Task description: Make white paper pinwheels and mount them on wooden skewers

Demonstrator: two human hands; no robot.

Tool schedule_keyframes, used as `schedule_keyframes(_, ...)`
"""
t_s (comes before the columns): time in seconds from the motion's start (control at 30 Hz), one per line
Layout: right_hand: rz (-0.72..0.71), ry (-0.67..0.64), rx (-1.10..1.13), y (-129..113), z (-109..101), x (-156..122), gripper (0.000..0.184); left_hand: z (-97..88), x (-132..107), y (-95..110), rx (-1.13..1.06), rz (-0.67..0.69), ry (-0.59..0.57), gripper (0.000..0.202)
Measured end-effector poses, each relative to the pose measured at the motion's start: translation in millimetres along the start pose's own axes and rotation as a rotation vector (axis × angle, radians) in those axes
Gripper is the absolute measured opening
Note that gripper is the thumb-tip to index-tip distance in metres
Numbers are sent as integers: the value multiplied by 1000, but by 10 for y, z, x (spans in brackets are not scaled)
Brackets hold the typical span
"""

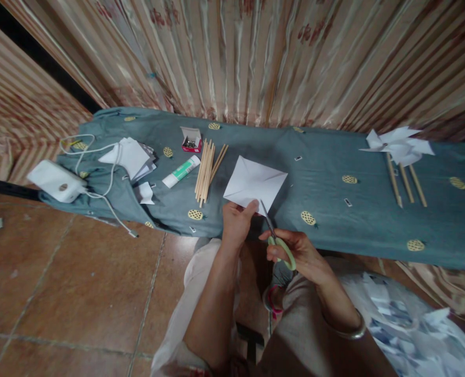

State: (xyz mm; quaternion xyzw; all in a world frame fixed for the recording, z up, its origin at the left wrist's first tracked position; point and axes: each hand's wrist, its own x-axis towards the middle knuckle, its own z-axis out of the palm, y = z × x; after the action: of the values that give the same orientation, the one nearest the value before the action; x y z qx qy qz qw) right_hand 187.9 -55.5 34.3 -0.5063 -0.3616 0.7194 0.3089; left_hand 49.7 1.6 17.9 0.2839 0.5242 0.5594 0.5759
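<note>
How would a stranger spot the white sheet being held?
Find the long pineapple-print cloth. Near its front edge, right of the wooden sticks, the left hand grips the white sheet. Unlike the stacked papers farther left, it is plainly four-cornered, with scissors in the right hand at its near side.

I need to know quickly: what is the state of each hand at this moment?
Left hand: closed, holding the white paper, thumb on top.
Right hand: closed around the handles of the scissors.
</note>
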Motion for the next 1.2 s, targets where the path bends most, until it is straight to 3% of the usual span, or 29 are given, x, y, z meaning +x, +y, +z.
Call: schedule_keyframes(1.2,-29,65,-25,-45,8,24,43,57,-89,21,-66,-87,-44,19)
